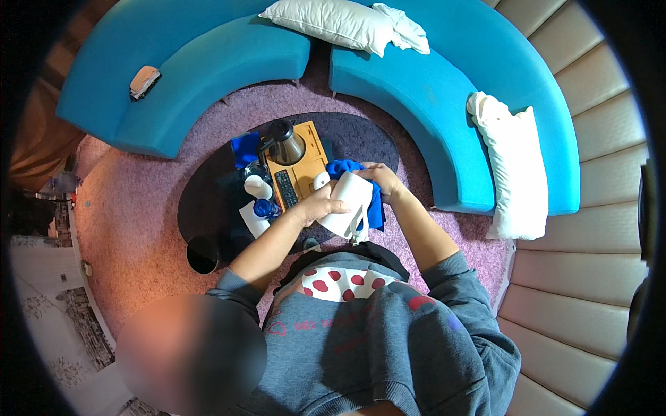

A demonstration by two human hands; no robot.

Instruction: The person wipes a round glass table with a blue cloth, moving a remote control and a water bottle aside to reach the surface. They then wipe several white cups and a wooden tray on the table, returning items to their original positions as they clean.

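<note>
My left hand (319,206) grips a white object (350,201) with a white cord or strap hanging from it, over the near right side of the dark oval table (361,128). My right hand (380,179) has its fingers closed on a blue cloth (376,213) at the object's upper right. Just left of them are a wooden tray (312,139) bearing a steel-and-black kettle (290,149), a black remote (286,189) and a small white item (320,178). A white cup (258,187), a blue container (267,209) and a flat white sheet (251,218) lie further left.
A curved turquoise sofa (444,152) rings the table, holding white pillows (326,21) and a small folded item (144,82). A black bin (202,253) stands at the table's near left. Pink carpet (139,229) surrounds it. A padded wall (569,284) runs along the right.
</note>
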